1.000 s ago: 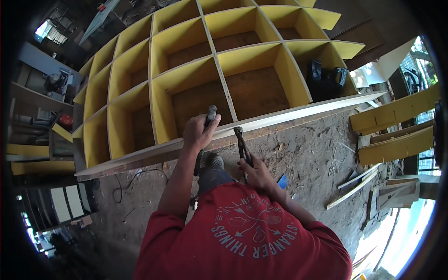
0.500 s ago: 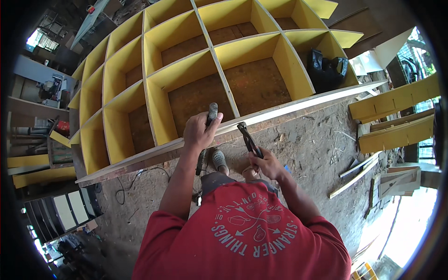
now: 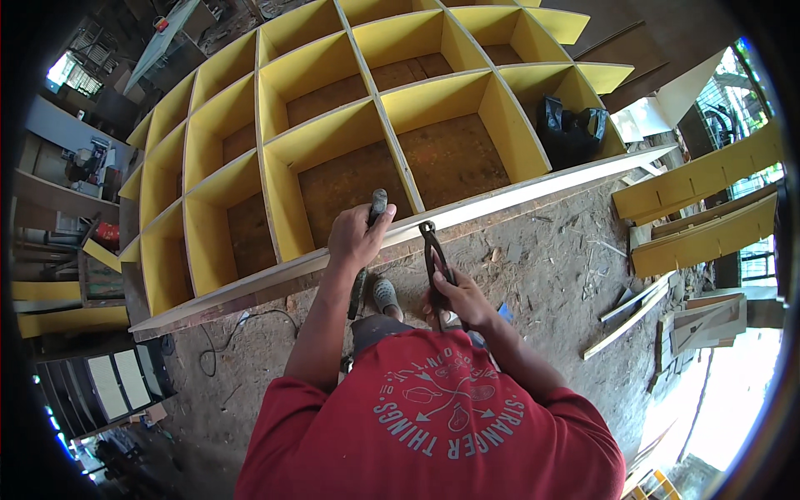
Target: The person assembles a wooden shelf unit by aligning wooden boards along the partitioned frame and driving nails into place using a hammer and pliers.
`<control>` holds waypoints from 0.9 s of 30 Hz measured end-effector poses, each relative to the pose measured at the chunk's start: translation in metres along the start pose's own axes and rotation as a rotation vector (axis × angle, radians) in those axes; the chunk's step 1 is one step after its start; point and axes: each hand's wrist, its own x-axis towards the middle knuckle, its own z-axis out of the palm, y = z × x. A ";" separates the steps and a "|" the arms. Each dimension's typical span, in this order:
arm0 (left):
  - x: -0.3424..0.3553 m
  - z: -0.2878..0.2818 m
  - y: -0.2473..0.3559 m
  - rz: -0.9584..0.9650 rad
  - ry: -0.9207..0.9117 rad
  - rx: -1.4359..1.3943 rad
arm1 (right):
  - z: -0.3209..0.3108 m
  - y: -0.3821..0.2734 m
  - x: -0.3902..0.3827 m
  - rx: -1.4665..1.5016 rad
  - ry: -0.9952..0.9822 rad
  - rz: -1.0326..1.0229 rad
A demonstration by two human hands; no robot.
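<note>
1. Since half a second ago, my right hand (image 3: pixel 464 298) has come slightly inward, toward nine o'clock, and the pincers (image 3: pixel 428 235) stand more upright; my left hand (image 3: pixel 358 240) hardly differs.
2. Right fingers curl around the pincers' handles, well below the head, likely for leverage. That head points to twelve, right by the pale board (image 3: pixel 533 190); whether it bites anything I cannot tell.
3. Left fingers wrap firmly around the hammer (image 3: pixel 379 202), its head past my thumb toward one o'clock, probably choked up to keep it steady beside the board.
4. My left forearm reaches nearly straight toward one; my right angles in toward half past ten, elbow bent.
5. Beyond the board, at twelve, spreads the yellow compartment frame (image 3: pixel 437 102); a black bag (image 3: pixel 567 132) sits inside it at two, perhaps for keeping nearby.
6. Slotted yellow boards (image 3: pixel 708 240) lie at three.
</note>
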 end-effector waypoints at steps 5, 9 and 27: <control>0.002 -0.003 0.003 -0.055 -0.049 0.041 | -0.005 0.007 0.006 -0.032 0.028 -0.050; 0.003 0.000 0.000 -0.071 -0.042 0.045 | -0.020 0.003 0.010 -0.081 0.015 -0.011; 0.008 -0.003 0.002 -0.025 -0.054 0.034 | -0.033 0.003 0.015 -0.159 -0.018 0.015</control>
